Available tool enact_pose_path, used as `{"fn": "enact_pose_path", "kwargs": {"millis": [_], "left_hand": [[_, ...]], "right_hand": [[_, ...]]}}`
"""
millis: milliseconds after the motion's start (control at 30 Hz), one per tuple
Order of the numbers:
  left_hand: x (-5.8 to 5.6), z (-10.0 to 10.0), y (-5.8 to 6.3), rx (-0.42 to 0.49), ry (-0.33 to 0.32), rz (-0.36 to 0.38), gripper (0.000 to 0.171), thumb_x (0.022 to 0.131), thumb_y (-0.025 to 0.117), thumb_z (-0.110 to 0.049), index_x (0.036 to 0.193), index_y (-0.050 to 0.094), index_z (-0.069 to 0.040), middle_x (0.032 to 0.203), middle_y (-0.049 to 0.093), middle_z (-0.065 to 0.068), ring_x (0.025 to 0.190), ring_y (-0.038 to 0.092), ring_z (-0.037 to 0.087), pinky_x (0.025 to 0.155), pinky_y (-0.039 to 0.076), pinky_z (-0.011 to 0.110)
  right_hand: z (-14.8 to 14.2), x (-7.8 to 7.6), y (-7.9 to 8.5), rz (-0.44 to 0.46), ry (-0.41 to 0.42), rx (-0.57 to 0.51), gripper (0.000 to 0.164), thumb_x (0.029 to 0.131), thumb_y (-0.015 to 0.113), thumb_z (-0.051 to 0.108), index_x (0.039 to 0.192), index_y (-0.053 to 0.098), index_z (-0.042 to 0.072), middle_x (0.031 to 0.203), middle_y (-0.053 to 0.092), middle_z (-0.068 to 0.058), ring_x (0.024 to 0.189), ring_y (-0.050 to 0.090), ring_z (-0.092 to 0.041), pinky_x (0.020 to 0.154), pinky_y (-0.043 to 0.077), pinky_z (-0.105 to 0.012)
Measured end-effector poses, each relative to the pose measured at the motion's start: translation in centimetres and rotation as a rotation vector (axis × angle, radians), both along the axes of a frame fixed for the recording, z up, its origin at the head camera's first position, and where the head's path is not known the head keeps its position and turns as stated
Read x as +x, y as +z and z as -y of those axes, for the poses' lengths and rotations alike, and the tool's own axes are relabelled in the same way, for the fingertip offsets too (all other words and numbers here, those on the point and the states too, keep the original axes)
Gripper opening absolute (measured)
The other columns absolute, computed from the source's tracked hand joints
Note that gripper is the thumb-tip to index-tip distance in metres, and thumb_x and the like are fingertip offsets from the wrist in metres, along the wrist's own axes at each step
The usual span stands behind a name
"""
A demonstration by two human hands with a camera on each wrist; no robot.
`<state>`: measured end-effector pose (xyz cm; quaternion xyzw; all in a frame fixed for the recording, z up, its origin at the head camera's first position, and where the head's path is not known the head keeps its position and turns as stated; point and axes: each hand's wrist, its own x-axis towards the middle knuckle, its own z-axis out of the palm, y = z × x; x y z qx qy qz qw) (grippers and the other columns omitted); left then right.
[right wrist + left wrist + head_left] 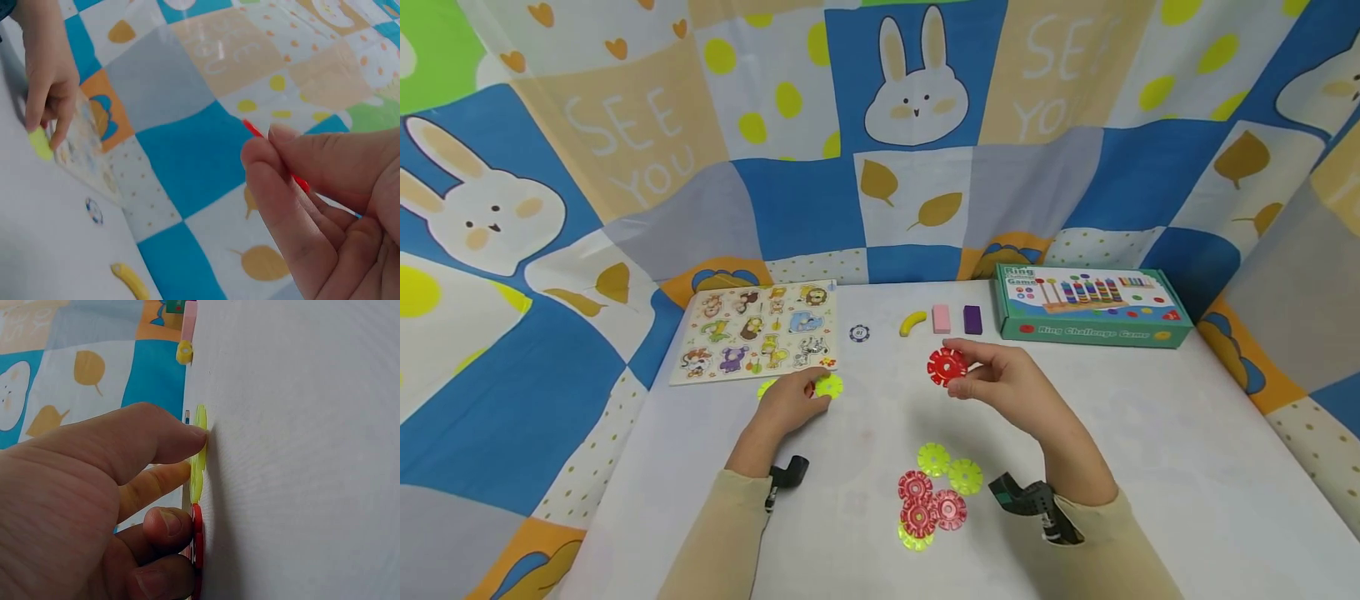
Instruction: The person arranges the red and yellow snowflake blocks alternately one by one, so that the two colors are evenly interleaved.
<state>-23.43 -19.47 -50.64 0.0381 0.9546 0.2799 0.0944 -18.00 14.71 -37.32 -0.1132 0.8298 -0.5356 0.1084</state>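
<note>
Between thumb and fingers, my right hand (1011,379) pinches a red notched plastic disc (946,367), raised over the middle of the white table; the right wrist view shows this red disc (252,128) edge-on. My left hand (786,408) is low at the front edge of the animal picture board (752,331). Its thumb and finger pinch a yellow-green notched disc (830,386), also edge-on in the left wrist view (199,450). Red discs (198,540) line up right below that one, beside the curled fingers. Another yellow-green disc (766,387) peeks out behind the left hand.
Several loose red discs (917,517) and yellow-green discs (965,476) lie nearer the person, between the forearms. Along the back are a small round blue-and-white piece (860,333), a yellow banana piece (913,323), a pink block (941,319), a purple block (972,320) and a green game box (1093,307).
</note>
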Motion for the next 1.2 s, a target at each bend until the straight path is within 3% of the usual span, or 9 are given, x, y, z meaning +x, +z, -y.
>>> {"fn": "enact_pose_path", "kwargs": {"millis": [200,367,567,867,1200], "left_hand": [[0.1,-0.1,0.1,0.002,-0.005,0.005,0.049,0.083,0.070,-0.036,0.130,0.057,-0.027,0.130,0.055,0.002,0.117,0.049,0.026,0.098,0.037,0.047],[0.2,-0.1,0.2,0.003,0.005,0.006,0.049,0.083,0.070,-0.035,0.129,0.058,-0.028,0.129,0.055,0.001,0.115,0.050,0.026,0.098,0.037,0.048],[0.0,-0.1,0.0,-0.007,0.002,-0.007,0.049,0.082,0.070,-0.036,0.129,0.058,-0.027,0.129,0.056,0.002,0.113,0.051,0.026,0.097,0.038,0.048],[-0.2,-0.1,-0.1,-0.005,0.008,0.002,0.049,0.082,0.069,-0.036,0.129,0.058,-0.026,0.130,0.055,0.003,0.117,0.050,0.026,0.098,0.037,0.049],[-0.2,-0.1,-0.2,-0.005,0.001,-0.003,0.050,0.082,0.069,-0.037,0.129,0.058,-0.026,0.128,0.056,0.001,0.111,0.051,0.023,0.097,0.039,0.048]], "right_hand": [[2.0,-1.6,0.7,-0.035,0.003,0.008,0.056,0.080,0.076,0.022,0.132,0.057,0.022,0.105,0.064,-0.003,0.091,0.062,-0.020,0.071,0.054,-0.032],[3.6,-2.8,1.0,-0.075,0.023,0.007,0.055,0.079,0.077,0.023,0.130,0.058,0.017,0.098,0.065,-0.004,0.087,0.062,-0.021,0.070,0.054,-0.032],[5.4,-4.7,0.4,-0.006,0.001,-0.092,0.055,0.079,0.077,0.023,0.131,0.058,0.016,0.094,0.064,-0.007,0.083,0.066,-0.020,0.074,0.054,-0.031],[7.9,-8.0,-2.4,0.072,-0.043,-0.177,0.054,0.082,0.073,0.015,0.133,0.054,0.013,0.094,0.064,-0.011,0.080,0.068,-0.022,0.073,0.054,-0.031],[9.6,-9.4,-6.2,0.117,-0.111,-0.028,0.049,0.081,0.075,0.021,0.128,0.060,0.017,0.086,0.061,-0.009,0.064,0.060,-0.024,0.063,0.053,-0.029]]}}
